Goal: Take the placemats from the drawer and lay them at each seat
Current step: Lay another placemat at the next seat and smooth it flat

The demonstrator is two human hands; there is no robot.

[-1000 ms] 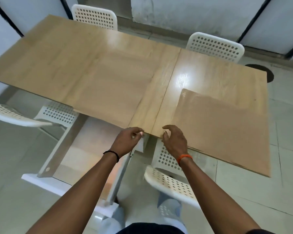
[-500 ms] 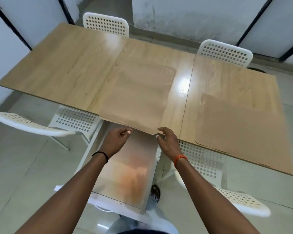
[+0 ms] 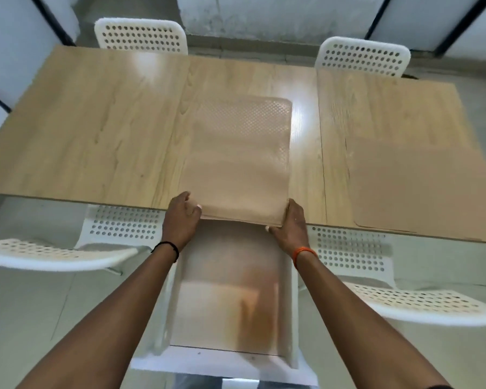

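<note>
A stack of tan placemats point(image 3: 236, 161) lies on the wooden table point(image 3: 96, 130), its near edge hanging over the table's front edge. My left hand point(image 3: 181, 217) grips the stack's near left corner, and my right hand point(image 3: 291, 223) grips its near right corner. Another tan placemat point(image 3: 421, 181) lies flat on the table's right end. Below the table edge, between my forearms, the white drawer point(image 3: 288, 304) stands pulled out, its bottom bare and shiny.
White perforated chairs stand round the table: two at the far side point(image 3: 141, 37) point(image 3: 362, 56), one at the near left point(image 3: 56, 254) and one at the near right point(image 3: 421, 304). The floor is pale tile. Walls with dark frames close the far side.
The view has swung left and squared up to the table. My hands have spread from the stack's middle to its two near corners. The right placemat has not moved.
</note>
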